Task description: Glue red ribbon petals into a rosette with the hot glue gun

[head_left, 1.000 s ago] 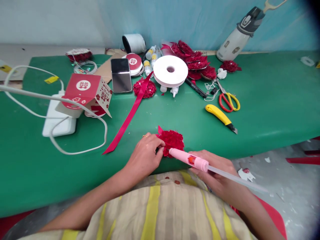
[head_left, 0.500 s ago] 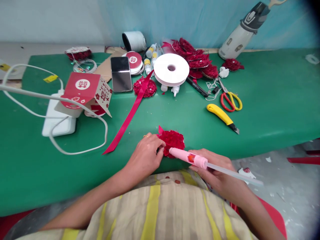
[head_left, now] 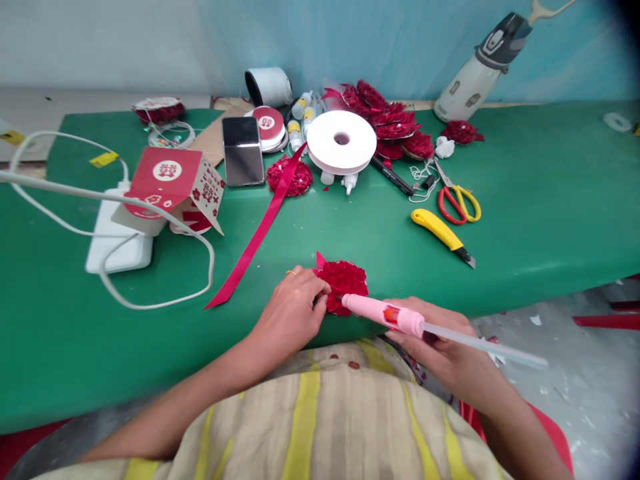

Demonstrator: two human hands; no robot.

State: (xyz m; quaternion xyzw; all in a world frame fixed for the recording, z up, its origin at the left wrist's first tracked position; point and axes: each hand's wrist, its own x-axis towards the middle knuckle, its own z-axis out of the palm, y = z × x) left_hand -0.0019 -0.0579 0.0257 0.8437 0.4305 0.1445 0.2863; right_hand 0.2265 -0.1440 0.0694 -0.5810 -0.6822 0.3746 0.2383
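My left hand (head_left: 299,301) is closed on the left edge of a red ruffled fabric flower (head_left: 344,280) at the table's front edge. A short ribbon end sticks up from the flower's upper left. In my right hand (head_left: 437,333) is a pink glue gun (head_left: 383,312), with a clear glue stick (head_left: 485,345) jutting out of its back end. Its nozzle points left, over the lower right part of the flower; I cannot tell whether it touches. My right fingers are partly hidden behind the gun.
On the green table (head_left: 350,227) lie a red ribbon strip (head_left: 255,243), a white spool (head_left: 341,143), a yellow cutter (head_left: 440,230), scissors (head_left: 457,197) and a phone (head_left: 243,152). Further red flowers (head_left: 385,120) are heaped behind. A white cable (head_left: 200,220) loops on the left near a power bank (head_left: 120,233).
The glue gun and my right hand have shifted slightly to the right. My left hand and the flower stay nearly where they were.
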